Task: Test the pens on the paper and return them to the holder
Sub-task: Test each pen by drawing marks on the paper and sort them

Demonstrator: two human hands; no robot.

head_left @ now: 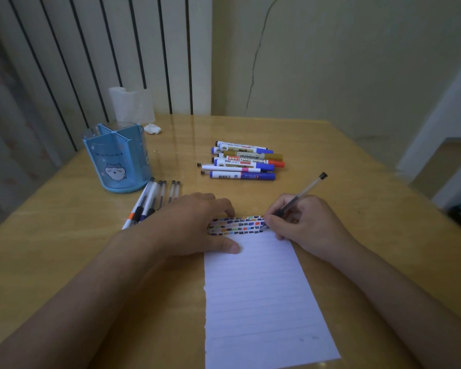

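Note:
A lined white paper point(261, 294) lies on the wooden table, its top rows filled with coloured test marks point(237, 225). My right hand point(304, 222) grips a clear black-capped pen point(304, 193), tip down at the right end of the marks. My left hand point(192, 222) presses flat on the paper's top left corner. The blue pen holder point(117, 158) with a cartoon cat stands at the back left and looks empty. Several slim pens point(152, 201) lie beside it, partly hidden by my left hand. A pile of markers point(244, 161) lies behind the paper.
A crumpled tissue point(152, 128) and a white paper roll point(131, 105) sit at the table's back edge near a radiator. The table's right edge point(399, 182) drops off toward a doorway.

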